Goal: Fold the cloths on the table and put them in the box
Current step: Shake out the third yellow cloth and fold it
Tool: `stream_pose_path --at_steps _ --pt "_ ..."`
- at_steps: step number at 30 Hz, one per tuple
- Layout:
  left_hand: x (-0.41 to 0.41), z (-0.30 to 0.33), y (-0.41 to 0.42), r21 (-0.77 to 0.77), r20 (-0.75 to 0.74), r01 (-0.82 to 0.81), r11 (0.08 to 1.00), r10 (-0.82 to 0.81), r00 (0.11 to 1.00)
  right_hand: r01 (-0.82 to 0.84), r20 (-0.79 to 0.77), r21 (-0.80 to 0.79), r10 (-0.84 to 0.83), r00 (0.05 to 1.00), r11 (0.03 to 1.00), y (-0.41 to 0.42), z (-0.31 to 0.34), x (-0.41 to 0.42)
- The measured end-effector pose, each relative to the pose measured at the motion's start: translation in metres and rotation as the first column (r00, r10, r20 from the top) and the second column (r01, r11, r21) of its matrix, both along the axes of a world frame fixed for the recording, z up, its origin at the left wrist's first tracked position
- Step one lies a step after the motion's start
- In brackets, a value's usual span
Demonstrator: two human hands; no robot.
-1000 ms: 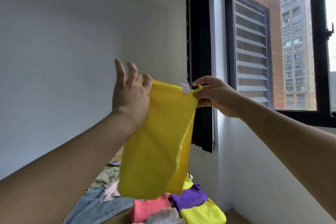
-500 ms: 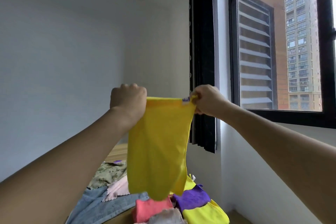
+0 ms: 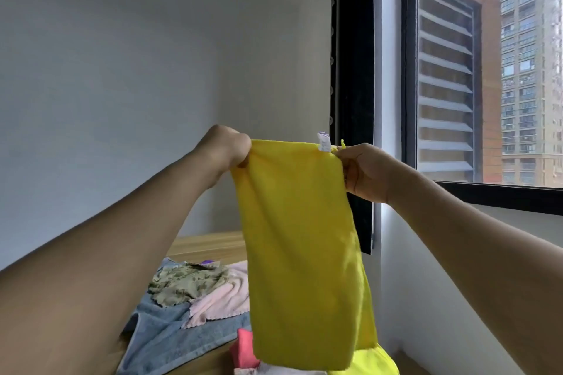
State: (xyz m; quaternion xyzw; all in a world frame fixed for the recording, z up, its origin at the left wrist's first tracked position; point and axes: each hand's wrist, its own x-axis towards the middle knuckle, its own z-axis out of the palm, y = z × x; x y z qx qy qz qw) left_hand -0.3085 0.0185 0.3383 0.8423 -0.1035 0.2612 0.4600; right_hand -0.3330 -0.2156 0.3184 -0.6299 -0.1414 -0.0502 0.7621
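Yellow cloth (image 3: 301, 240) hung folded, top corners pinched by left hand (image 3: 227, 148) and right hand (image 3: 364, 172), probably to straighten it.

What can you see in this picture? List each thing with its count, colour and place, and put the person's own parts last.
yellow cloth: one, yellow with a white tag, held up in mid-air
patterned cloth: one, olive green, on the table
pink cloth: one, pale pink, beside the patterned one
blue towel: one, grey-blue, under both
coral cloth: one, bottom edge
table: one, light wood
window: one, black frame, right
curtain: one, black, beside the window
left hand: grips the cloth's top left corner
right hand: pinches its top right corner
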Motion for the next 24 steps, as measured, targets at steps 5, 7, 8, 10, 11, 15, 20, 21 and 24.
stream_pose_path --at_steps 5,7,8,10,11,15,20,21,24 --pt "0.03 -0.026 0.0 -0.33 -0.185 0.118 0.937 -0.187 0.965 0.099 -0.143 -0.055 -0.106 0.984 0.994 0.023 -0.029 0.038" --pt "0.055 -0.043 0.002 -0.27 -0.205 0.067 0.961 -0.125 0.971 0.256 -0.154 -0.174 -0.284 0.946 0.951 0.032 -0.044 0.062" --pt "0.07 -0.053 0.004 -0.173 -0.172 0.0 0.985 -0.031 0.985 0.342 -0.117 -0.235 -0.375 0.919 0.91 0.036 -0.052 0.077" --pt "0.097 -0.074 0.008 0.058 -0.02 -0.185 0.981 0.186 0.982 0.511 0.07 -0.3 -0.516 0.854 0.806 0.042 -0.068 0.106" --pt "0.107 -0.084 0.011 0.111 0.069 -0.252 0.961 0.245 0.967 0.596 0.194 -0.303 -0.564 0.803 0.744 0.046 -0.075 0.117" --pt "0.139 -0.109 0.024 0.063 0.181 -0.327 0.943 0.311 0.933 0.7 0.407 -0.231 -0.587 0.7 0.676 0.06 -0.098 0.154" --pt "0.167 -0.119 0.047 0.116 -0.042 -0.314 0.942 0.321 0.946 0.217 -0.294 -0.086 -0.233 0.927 0.972 0.07 -0.103 0.178" --pt "0.171 -0.119 0.051 0.13 -0.069 -0.321 0.938 0.332 0.941 0.155 -0.343 -0.094 -0.178 0.922 0.983 0.069 -0.103 0.182" --pt "0.182 -0.118 0.061 0.161 -0.101 -0.325 0.932 0.344 0.934 0.097 -0.397 -0.119 -0.137 0.908 0.988 0.068 -0.104 0.198"
